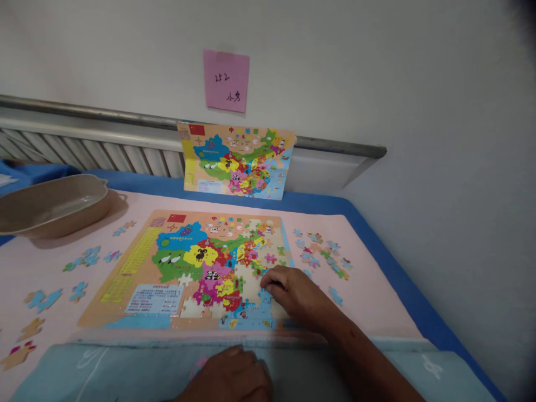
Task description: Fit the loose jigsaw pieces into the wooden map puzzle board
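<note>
A jigsaw puzzle (176,279) of a colourful map lies partly filled on the pink cover, with bare pale backing (251,282) showing through gaps in its right half and lower edge. My right hand (291,290) reaches over its lower right part, fingertips pinched together on a small light blue jigsaw piece (264,292), partly hidden, at the edge of a gap. Below the puzzle, my left hand (234,374) rests over the pale blue cloth with its fingers curled. What those fingers hold, if anything, is hidden.
Loose jigsaw pieces lie on the left (86,258) and right (322,254) of the puzzle. A beige oval basin (54,206) stands at the back left. Against the wall rail (343,146) leans a matching map picture (238,162); a pink note (226,81) hangs above.
</note>
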Demonstrator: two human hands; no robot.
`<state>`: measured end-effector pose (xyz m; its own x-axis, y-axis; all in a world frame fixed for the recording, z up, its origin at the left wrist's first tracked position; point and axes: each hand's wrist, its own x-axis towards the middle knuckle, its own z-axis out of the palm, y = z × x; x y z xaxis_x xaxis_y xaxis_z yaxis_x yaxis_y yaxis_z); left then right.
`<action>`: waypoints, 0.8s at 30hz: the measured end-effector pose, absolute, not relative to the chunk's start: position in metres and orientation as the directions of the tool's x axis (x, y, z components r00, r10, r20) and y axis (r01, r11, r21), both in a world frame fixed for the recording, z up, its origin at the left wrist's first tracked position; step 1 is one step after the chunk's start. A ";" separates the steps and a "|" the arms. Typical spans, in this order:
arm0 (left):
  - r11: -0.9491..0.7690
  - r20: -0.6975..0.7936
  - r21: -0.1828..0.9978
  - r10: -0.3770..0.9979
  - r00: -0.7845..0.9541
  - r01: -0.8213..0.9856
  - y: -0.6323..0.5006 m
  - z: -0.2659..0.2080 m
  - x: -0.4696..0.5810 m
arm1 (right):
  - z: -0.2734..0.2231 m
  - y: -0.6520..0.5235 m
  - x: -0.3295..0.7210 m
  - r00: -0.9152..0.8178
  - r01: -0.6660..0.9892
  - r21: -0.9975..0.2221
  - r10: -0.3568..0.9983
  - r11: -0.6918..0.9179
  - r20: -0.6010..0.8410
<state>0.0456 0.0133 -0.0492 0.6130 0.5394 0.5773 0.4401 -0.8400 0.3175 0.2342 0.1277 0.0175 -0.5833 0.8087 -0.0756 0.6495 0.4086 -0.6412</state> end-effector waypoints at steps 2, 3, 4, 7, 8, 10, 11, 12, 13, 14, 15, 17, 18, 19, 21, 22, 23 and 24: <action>-0.842 0.581 0.299 0.533 0.615 0.448 0.013 -0.049 0.045 | 0.018 0.127 0.234 -0.572 0.649 -0.653 0.816 0.391 -0.080; -0.848 0.587 0.277 0.522 0.619 0.453 0.013 -0.049 0.045 | 0.019 0.127 0.234 -0.570 0.646 -0.660 0.817 0.385 -0.082; -0.856 0.594 0.253 0.505 0.626 0.451 0.013 -0.049 0.045 | 0.019 0.127 0.234 -0.570 0.642 -0.666 0.818 0.381 -0.082; -0.862 0.618 0.240 0.490 0.615 0.446 0.013 -0.048 0.046 | 0.019 0.127 0.234 -0.577 0.621 -0.684 0.814 0.382 -0.068; -0.861 0.614 0.246 0.494 0.615 0.446 0.013 -0.047 0.046 | 0.019 0.128 0.235 -0.574 0.614 -0.692 0.817 0.381 -0.059; -0.862 0.609 0.244 0.493 0.622 0.444 0.014 -0.045 0.045 | 0.018 0.128 0.236 -0.555 0.604 -0.706 0.831 0.370 -0.040; -0.865 0.610 0.240 0.487 0.625 0.440 0.014 -0.045 0.045 | 0.018 0.128 0.236 -0.546 0.602 -0.712 0.837 0.362 -0.036; -0.868 0.610 0.241 0.483 0.628 0.434 0.014 -0.044 0.045 | 0.017 0.129 0.237 -0.536 0.602 -0.716 0.843 0.352 -0.037; -0.871 0.612 0.245 0.480 0.629 0.427 0.014 -0.043 0.045 | 0.017 0.129 0.237 -0.529 0.604 -0.720 0.848 0.342 -0.040; -0.870 0.611 0.253 0.483 0.627 0.424 0.014 -0.043 0.045 | 0.016 0.129 0.237 -0.523 0.604 -0.723 0.851 0.334 -0.044; -0.867 0.609 0.258 0.489 0.625 0.426 0.014 -0.042 0.045 | 0.016 0.129 0.236 -0.518 0.605 -0.726 0.854 0.327 -0.047; -0.870 0.618 0.255 0.482 0.621 0.422 0.014 -0.042 0.046 | 0.016 0.128 0.235 -0.509 0.604 -0.734 0.859 0.310 -0.056; -0.873 0.631 0.245 0.474 0.614 0.422 0.014 -0.042 0.046 | 0.016 0.128 0.235 -0.505 0.604 -0.738 0.861 0.300 -0.064; -0.876 0.642 0.236 0.465 0.609 0.420 0.014 -0.042 0.047 | 0.017 0.127 0.235 -0.503 0.602 -0.744 0.861 0.288 -0.073; -0.881 0.651 0.240 0.458 0.605 0.408 0.014 -0.042 0.048 | 0.019 0.125 0.238 -0.492 0.589 -0.767 0.866 0.255 -0.089; -0.881 0.651 0.246 0.459 0.605 0.404 0.013 -0.042 0.048 | 0.019 0.123 0.241 -0.484 0.577 -0.781 0.870 0.239 -0.091; -0.880 0.651 0.252 0.462 0.602 0.402 0.013 -0.042 0.048 | 0.019 0.121 0.245 -0.475 0.564 -0.794 0.876 0.226 -0.089; -0.880 0.650 0.259 0.464 0.602 0.399 0.013 -0.042 0.048 | 0.018 0.118 0.250 -0.464 0.556 -0.803 0.882 0.215 -0.085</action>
